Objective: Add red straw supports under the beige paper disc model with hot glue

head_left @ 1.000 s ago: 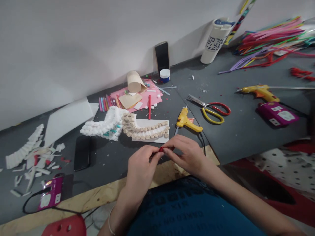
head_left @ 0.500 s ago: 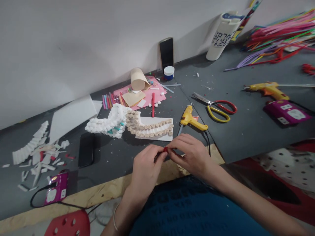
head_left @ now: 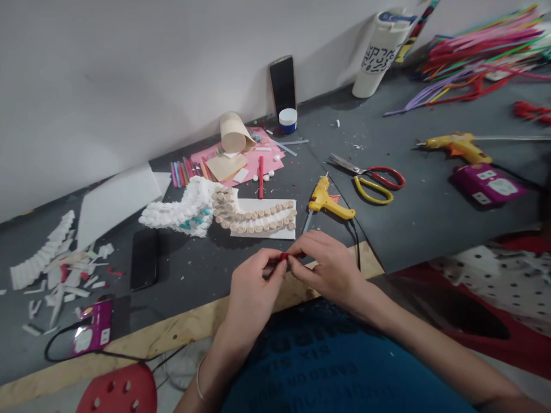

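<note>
A small red piece (head_left: 284,256) is pinched between the fingertips of my left hand (head_left: 253,287) and my right hand (head_left: 329,267), over the table's front edge. Its exact shape is mostly hidden by the fingers. Beyond my hands lies a white board (head_left: 262,234) bearing rows of small beige rolls (head_left: 267,217). A fluffy white piece (head_left: 193,203) with teal strips adjoins it on the left. The yellow glue gun (head_left: 329,201) rests on the table just past my right hand.
Scissors (head_left: 370,178), another glue gun (head_left: 458,146) and a purple box (head_left: 486,183) lie at the right. Behind stand a phone (head_left: 283,83) and a white tumbler (head_left: 379,54). A black phone (head_left: 145,259) and paper scraps (head_left: 64,275) lie at the left.
The view has shifted slightly, so the table's objects appear a little further left and higher. Both hands keep the red piece between their fingertips, with a slight change in finger position.
</note>
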A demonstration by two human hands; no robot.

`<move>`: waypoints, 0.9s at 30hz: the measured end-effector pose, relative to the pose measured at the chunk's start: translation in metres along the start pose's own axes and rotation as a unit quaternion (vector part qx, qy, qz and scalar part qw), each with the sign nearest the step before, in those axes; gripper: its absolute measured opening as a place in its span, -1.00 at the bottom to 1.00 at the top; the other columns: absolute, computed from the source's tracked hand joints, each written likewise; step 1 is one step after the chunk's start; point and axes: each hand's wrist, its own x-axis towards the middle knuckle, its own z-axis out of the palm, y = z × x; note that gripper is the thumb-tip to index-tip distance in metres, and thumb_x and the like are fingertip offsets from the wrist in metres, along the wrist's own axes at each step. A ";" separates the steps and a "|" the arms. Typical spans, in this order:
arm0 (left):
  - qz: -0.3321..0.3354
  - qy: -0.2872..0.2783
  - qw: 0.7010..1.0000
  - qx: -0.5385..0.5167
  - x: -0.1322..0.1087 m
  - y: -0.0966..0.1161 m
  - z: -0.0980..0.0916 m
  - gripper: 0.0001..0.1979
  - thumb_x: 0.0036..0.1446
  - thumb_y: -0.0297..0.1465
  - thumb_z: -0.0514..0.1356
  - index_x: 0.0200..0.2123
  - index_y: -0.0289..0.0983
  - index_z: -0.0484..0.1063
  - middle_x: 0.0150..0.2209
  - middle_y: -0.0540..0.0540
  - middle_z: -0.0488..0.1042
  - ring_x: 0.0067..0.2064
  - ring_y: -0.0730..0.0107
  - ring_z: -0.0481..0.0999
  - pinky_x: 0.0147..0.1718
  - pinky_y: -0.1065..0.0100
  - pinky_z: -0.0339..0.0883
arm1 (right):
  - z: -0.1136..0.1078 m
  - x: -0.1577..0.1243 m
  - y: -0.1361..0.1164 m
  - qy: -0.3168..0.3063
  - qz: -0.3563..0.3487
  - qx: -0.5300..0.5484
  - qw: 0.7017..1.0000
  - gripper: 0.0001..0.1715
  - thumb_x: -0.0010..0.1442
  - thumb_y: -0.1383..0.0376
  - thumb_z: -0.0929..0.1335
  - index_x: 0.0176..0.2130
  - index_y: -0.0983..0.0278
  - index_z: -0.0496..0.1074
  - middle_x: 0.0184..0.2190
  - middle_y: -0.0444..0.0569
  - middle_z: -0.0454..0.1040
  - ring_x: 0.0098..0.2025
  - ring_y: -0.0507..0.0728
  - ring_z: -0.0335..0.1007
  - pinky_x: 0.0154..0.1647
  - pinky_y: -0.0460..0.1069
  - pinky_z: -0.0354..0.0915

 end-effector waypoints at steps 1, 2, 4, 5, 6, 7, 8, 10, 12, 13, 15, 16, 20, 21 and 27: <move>-0.008 -0.002 1.000 -0.006 -0.001 -0.001 0.000 -0.90 0.25 -0.37 0.19 -0.27 -0.20 0.52 -0.33 0.03 0.59 -0.29 0.43 0.57 -0.31 0.46 0.40 | 0.000 -0.002 0.000 -0.006 0.014 0.011 1.000 -0.82 0.21 0.40 0.32 -0.42 0.29 0.45 -0.48 -0.06 0.50 -0.38 0.10 0.37 -0.31 -0.01 0.23; -0.017 -0.005 1.000 -0.013 -0.001 -0.002 0.001 -0.90 0.24 -0.36 0.20 -0.27 -0.21 0.52 -0.33 0.03 0.60 -0.30 0.43 0.58 -0.32 0.46 0.40 | 0.000 -0.003 0.000 -0.014 0.029 0.025 0.999 -0.82 0.21 0.40 0.31 -0.42 0.29 0.45 -0.48 -0.06 0.50 -0.38 0.09 0.37 -0.32 -0.02 0.23; -0.033 -0.010 0.999 -0.026 -0.004 -0.005 0.002 -0.90 0.23 -0.34 0.22 -0.27 -0.21 0.53 -0.33 0.01 0.60 -0.30 0.40 0.58 -0.32 0.44 0.41 | 0.000 -0.006 0.000 -0.032 0.057 0.055 0.996 -0.82 0.20 0.40 0.31 -0.43 0.29 0.44 -0.49 -0.07 0.49 -0.39 0.08 0.37 -0.34 -0.03 0.23; -0.040 -0.014 0.999 -0.032 -0.005 -0.006 0.002 -0.89 0.22 -0.32 0.23 -0.27 -0.21 0.53 -0.33 0.00 0.60 -0.30 0.39 0.59 -0.32 0.44 0.41 | 0.000 -0.008 -0.001 -0.041 0.070 0.068 0.994 -0.82 0.20 0.39 0.31 -0.44 0.28 0.44 -0.49 -0.08 0.49 -0.40 0.07 0.37 -0.35 -0.04 0.23; -0.047 -0.020 0.998 -0.037 -0.006 -0.008 0.002 -0.88 0.21 -0.31 0.23 -0.28 -0.22 0.54 -0.33 -0.01 0.61 -0.30 0.38 0.59 -0.32 0.43 0.41 | 0.000 -0.009 -0.001 -0.048 0.083 0.078 0.992 -0.82 0.19 0.39 0.32 -0.44 0.28 0.44 -0.49 -0.08 0.49 -0.40 0.07 0.37 -0.35 -0.04 0.23; -0.052 -0.025 0.997 -0.042 -0.008 -0.010 0.003 -0.87 0.21 -0.31 0.23 -0.28 -0.22 0.54 -0.33 -0.02 0.61 -0.31 0.37 0.59 -0.33 0.42 0.41 | 0.000 -0.011 -0.001 -0.056 0.095 0.087 0.990 -0.83 0.18 0.40 0.32 -0.44 0.28 0.44 -0.48 -0.08 0.49 -0.39 0.06 0.37 -0.35 -0.05 0.23; -0.056 -0.031 0.997 -0.045 -0.010 -0.012 0.003 -0.87 0.21 -0.30 0.23 -0.29 -0.23 0.54 -0.34 -0.02 0.60 -0.31 0.37 0.59 -0.33 0.42 0.41 | 0.001 -0.012 -0.002 -0.066 0.105 0.093 0.988 -0.84 0.18 0.40 0.32 -0.44 0.28 0.44 -0.48 -0.08 0.49 -0.39 0.06 0.37 -0.35 -0.05 0.23; -0.059 -0.038 0.996 -0.049 -0.014 -0.016 0.003 -0.86 0.21 -0.31 0.23 -0.31 -0.23 0.54 -0.38 -0.02 0.59 -0.33 0.37 0.58 -0.35 0.42 0.41 | 0.002 -0.016 -0.003 -0.090 0.125 0.101 0.983 -0.85 0.16 0.42 0.33 -0.43 0.27 0.45 -0.47 -0.09 0.49 -0.39 0.05 0.37 -0.34 -0.06 0.24; -0.062 -0.043 0.996 -0.049 -0.018 -0.020 0.003 -0.86 0.21 -0.30 0.22 -0.33 -0.23 0.53 -0.40 -0.01 0.58 -0.34 0.37 0.58 -0.36 0.42 0.41 | 0.004 -0.019 -0.003 -0.116 0.139 0.104 0.978 -0.86 0.15 0.42 0.33 -0.42 0.27 0.46 -0.46 -0.10 0.50 -0.37 0.05 0.38 -0.34 -0.06 0.25; -0.064 -0.043 0.996 -0.048 -0.020 -0.022 0.004 -0.85 0.21 -0.30 0.22 -0.33 -0.23 0.53 -0.40 -0.01 0.58 -0.34 0.37 0.58 -0.36 0.42 0.41 | 0.005 -0.020 -0.003 -0.127 0.144 0.103 0.976 -0.87 0.16 0.42 0.34 -0.41 0.27 0.47 -0.44 -0.09 0.51 -0.36 0.05 0.39 -0.33 -0.06 0.26; -0.063 -0.038 0.996 -0.044 -0.023 -0.026 0.005 -0.86 0.21 -0.30 0.21 -0.31 -0.23 0.52 -0.36 -0.02 0.59 -0.31 0.36 0.58 -0.32 0.41 0.42 | 0.006 -0.023 -0.002 -0.142 0.145 0.097 0.974 -0.87 0.19 0.40 0.33 -0.37 0.27 0.48 -0.41 -0.07 0.54 -0.33 0.07 0.41 -0.31 -0.05 0.26; -0.060 -0.033 0.997 -0.043 -0.024 -0.027 0.007 -0.87 0.20 -0.31 0.22 -0.29 -0.23 0.52 -0.34 -0.03 0.60 -0.28 0.36 0.59 -0.30 0.41 0.43 | 0.007 -0.024 -0.001 -0.146 0.141 0.091 0.975 -0.87 0.21 0.38 0.33 -0.35 0.27 0.49 -0.39 -0.07 0.54 -0.32 0.07 0.42 -0.31 -0.05 0.26; -0.060 -0.003 0.997 -0.041 -0.030 -0.032 0.014 -0.87 0.15 -0.30 0.26 -0.28 -0.22 0.51 -0.33 -0.04 0.59 -0.27 0.33 0.60 -0.30 0.39 0.45 | 0.011 -0.032 0.000 -0.156 0.123 0.064 0.978 -0.87 0.25 0.35 0.33 -0.33 0.27 0.48 -0.38 -0.06 0.54 -0.31 0.09 0.42 -0.30 -0.04 0.25; -0.064 0.001 0.997 -0.046 -0.031 -0.033 0.017 -0.87 0.14 -0.30 0.27 -0.30 -0.23 0.51 -0.35 -0.03 0.59 -0.30 0.34 0.59 -0.32 0.39 0.45 | 0.011 -0.034 0.000 -0.158 0.120 0.059 0.978 -0.87 0.25 0.35 0.33 -0.33 0.27 0.49 -0.38 -0.05 0.54 -0.30 0.09 0.42 -0.29 -0.03 0.25; -0.081 -0.005 0.987 -0.140 -0.049 -0.050 0.033 -0.79 0.14 -0.23 0.28 -0.30 -0.26 0.48 -0.35 -0.05 0.58 -0.32 0.34 0.60 -0.32 0.37 0.47 | 0.014 -0.053 -0.001 -0.151 0.106 0.071 0.980 -0.86 0.26 0.36 0.34 -0.35 0.28 0.48 -0.40 -0.05 0.53 -0.33 0.08 0.41 -0.33 -0.05 0.24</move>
